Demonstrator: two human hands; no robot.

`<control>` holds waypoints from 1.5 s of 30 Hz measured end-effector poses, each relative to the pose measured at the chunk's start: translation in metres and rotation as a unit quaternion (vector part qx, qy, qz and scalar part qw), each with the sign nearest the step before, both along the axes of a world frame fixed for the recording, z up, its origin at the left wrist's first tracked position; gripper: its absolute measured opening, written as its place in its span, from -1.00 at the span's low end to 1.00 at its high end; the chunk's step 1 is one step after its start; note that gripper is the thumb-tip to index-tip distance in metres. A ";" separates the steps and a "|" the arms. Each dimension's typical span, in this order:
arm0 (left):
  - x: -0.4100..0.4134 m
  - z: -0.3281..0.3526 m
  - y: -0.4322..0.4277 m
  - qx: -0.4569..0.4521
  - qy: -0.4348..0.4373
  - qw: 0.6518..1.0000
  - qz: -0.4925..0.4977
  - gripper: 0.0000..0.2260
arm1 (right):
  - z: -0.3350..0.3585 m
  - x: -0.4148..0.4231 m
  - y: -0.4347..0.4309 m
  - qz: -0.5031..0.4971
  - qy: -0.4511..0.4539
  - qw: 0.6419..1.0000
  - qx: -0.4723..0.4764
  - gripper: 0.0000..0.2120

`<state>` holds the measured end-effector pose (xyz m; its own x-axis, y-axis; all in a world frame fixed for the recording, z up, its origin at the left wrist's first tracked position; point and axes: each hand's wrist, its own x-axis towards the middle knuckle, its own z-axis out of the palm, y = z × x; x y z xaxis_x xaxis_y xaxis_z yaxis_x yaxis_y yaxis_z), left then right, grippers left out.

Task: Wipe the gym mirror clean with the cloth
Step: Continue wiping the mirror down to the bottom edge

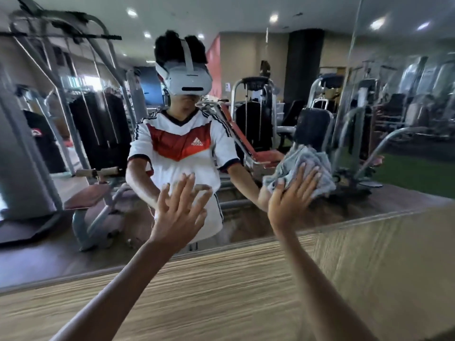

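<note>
Mirror (246, 57), cloth (302, 163) under right hand (289, 200)

Wood-grain panel (246, 279) low; gym machines (312, 129) reflected; prob. turf (418, 173) at rt.

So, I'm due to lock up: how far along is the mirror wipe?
Done: no plainly wiped patch shows on the mirror. In hand: the right hand presses the cloth flat on the glass; the left hand rests open beside it. Left: likely most of the glass, including the hazy-looking stretch at the right.
</note>
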<state>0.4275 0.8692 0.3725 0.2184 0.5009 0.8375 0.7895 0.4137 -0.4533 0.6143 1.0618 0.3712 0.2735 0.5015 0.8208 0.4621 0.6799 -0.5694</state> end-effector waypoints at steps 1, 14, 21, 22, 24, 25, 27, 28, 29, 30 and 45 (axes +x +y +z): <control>0.005 -0.003 0.008 -0.011 0.025 1.000 -0.004 -0.58 | -0.026 -0.006 -0.014 0.019 -0.088 0.995 0.043 -0.43; 0.004 -0.019 0.009 -0.100 0.059 0.993 -0.025 -0.50 | -0.043 -0.017 -0.027 0.025 0.139 0.975 -0.172 -0.36; -0.029 -0.030 -0.048 -0.096 -0.004 0.995 -0.009 -0.58 | -0.095 0.007 -0.014 0.047 -0.265 0.956 0.115 -0.44; -0.036 -0.030 -0.058 -0.084 -0.037 0.996 -0.004 -0.59 | -0.087 0.010 -0.004 0.031 -0.190 0.979 0.065 -0.44; -0.046 -0.035 -0.076 -0.073 -0.092 0.993 0.009 -0.60 | -0.074 0.000 -0.004 0.015 0.031 0.995 -0.093 -0.39; -0.050 -0.039 -0.084 -0.074 -0.105 0.992 0.017 -0.59 | -0.066 -0.015 -0.016 0.023 0.118 0.982 -0.148 -0.35; -0.057 -0.050 -0.096 -0.070 -0.123 0.990 0.026 -0.58 | -0.060 -0.054 -0.060 0.036 0.137 0.977 -0.160 -0.32; -0.060 -0.056 -0.103 -0.068 -0.134 0.988 0.029 -0.58 | -0.065 -0.075 -0.087 0.052 0.080 0.988 -0.120 -0.35; -0.061 -0.059 -0.105 -0.065 -0.141 0.987 0.029 -0.58 | -0.073 -0.090 -0.109 0.076 -0.007 0.995 -0.060 -0.38; -0.065 -0.063 -0.109 -0.066 -0.146 0.987 0.030 -0.58 | -0.082 -0.102 -0.129 0.098 -0.107 0.989 0.012 -0.39; -0.180 -0.089 -0.260 0.079 -0.418 0.893 0.149 -0.47 | -0.081 -0.166 -0.197 0.128 -0.432 0.816 0.362 -0.45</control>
<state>0.2480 0.6095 0.2835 -0.6391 0.2934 0.7110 0.6691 0.6680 0.3258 0.4479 0.8645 0.2900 -0.6015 -0.2502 0.7587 0.2685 0.8311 0.4870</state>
